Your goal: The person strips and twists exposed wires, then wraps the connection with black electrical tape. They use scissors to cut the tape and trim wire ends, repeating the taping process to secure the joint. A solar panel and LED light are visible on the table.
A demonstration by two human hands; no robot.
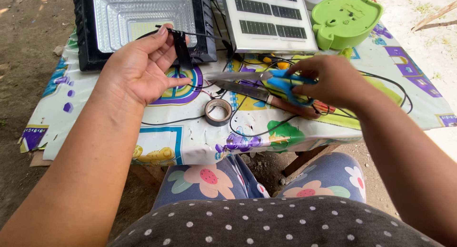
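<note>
Far left, bare dirt ground (19, 61) borders a small table draped in a cartoon-printed plastic cloth (200, 137), its left edge torn. At the table's upper left sits a black-framed flood lamp (143, 18) with a ribbed reflector and a panel of small diodes, lying face up.

The left hand (143, 68) is raised over the lamp's lower edge, palm toward the camera. Thumb and forefinger pinch a thin black cable (190, 33) where a strip of black tape (182, 49) hangs from it; the remaining fingers curl loosely. The cable runs on rightward toward the panel.

Below and right of that hand, a roll of black tape (218, 111) lies flat on the cloth, with loose black wires (247, 128) looping around it.

At centre top, a small solar panel (269, 18) in a pale frame lies just beside the lamp. To its right stands a green plastic housing (345, 18), underside up.

The right hand (333, 82) grips blue-handled scissors (252, 82), fingers closed through the loops. The blades are parted, tips pointing left toward the left hand, held just above the cloth. A red-handled tool (295, 108) lies beneath the hand; what kind it is cannot be told.

At the bottom, the person's lap shows floral trousers (214, 178) and a dotted grey top (266, 223).
</note>
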